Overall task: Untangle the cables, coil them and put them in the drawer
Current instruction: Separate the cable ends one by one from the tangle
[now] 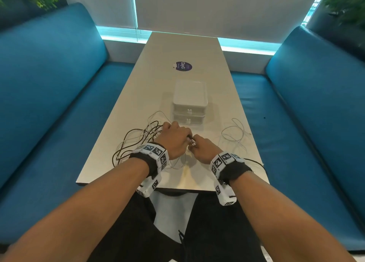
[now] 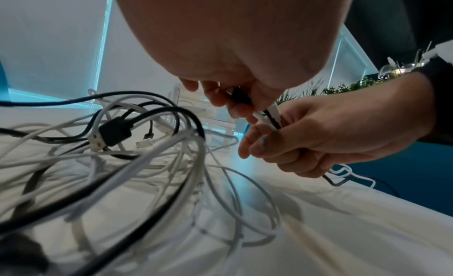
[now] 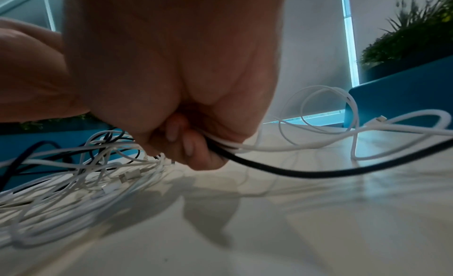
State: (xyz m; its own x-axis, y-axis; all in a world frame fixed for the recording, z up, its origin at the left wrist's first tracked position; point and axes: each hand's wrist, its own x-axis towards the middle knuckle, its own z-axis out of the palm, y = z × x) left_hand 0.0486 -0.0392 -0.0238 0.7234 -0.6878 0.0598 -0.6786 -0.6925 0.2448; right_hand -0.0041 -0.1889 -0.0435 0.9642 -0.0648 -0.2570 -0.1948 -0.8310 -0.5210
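Note:
A tangle of black and white cables (image 1: 138, 141) lies on the table's near left part, under and left of my left hand (image 1: 173, 137). Both hands meet at the middle of the table. In the left wrist view my left hand (image 2: 235, 98) pinches a black and a white cable (image 2: 267, 113), and my right hand (image 2: 318, 133) grips the same strands just below. The right wrist view shows my right hand (image 3: 186, 140) curled round a black cable (image 3: 294, 171) and white cables (image 3: 269, 147). A white two-drawer box (image 1: 189, 101) stands behind the hands, both drawers closed.
A loose white cable (image 1: 235, 135) loops on the table's right side. A purple round sticker (image 1: 183, 66) lies farther back on the table (image 1: 177, 44). Blue benches (image 1: 49, 103) flank both long sides. Plants stand in the far corners.

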